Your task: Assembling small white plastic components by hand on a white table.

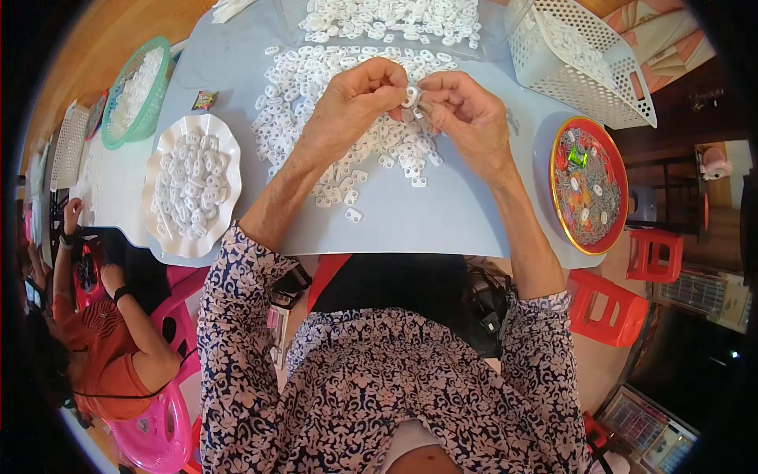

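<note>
Over a heap of small white two-hole plastic pieces [292, 95], both my hands are raised close together. My left hand [355, 107] pinches one such white plastic piece [410, 97] between thumb and fingertips. Right beside it, the fingers of my right hand [467, 118] are closed at the piece's other side; what they hold, if anything, is too small to name. To my right lies a red plate with a gold rim [558, 189], holding many thin grey metal bits [588, 170], a few white pieces and a green wrapper [578, 156].
At left stand a scalloped white dish [229, 170] full of white pieces and a green basket [163, 83]. A white perforated basket [553, 67] is at the far right. Red stools [604, 308] stand right of the table. A person in orange [118, 347] sits at left.
</note>
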The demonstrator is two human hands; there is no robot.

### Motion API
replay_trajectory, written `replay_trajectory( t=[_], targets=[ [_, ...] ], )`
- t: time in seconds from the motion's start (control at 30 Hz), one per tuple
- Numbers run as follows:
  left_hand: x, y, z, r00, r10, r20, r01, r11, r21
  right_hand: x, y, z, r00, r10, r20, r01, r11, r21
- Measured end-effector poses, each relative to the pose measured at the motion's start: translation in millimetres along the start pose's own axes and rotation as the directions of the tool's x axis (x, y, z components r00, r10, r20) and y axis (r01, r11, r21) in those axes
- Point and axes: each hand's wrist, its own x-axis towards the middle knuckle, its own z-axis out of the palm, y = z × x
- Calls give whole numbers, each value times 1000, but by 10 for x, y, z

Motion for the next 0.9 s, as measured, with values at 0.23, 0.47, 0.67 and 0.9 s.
replay_trajectory(
  t=[0.23, 0.47, 0.67, 0.9],
  targets=[
    [-4, 14, -64, 999, 38, 32, -40, 996, 79, -15, -41, 31, 999, 30, 27, -30, 999, -30],
    [2, -4, -40, 996, 88, -7, -87, 991, 98, -11, -35, 44, 1000, 18, 13, -17, 999, -28],
    [2, -9, -30, 999, 47, 1, -47, 995, 86, -10, -9, 28, 1000, 10, 9, -10, 999, -53],
    [-7, 3, -21, 992, 123, 25, -125, 978, 164, -6, -4, 43, 1000, 9, -8, -9, 999, -43]
  ],
)
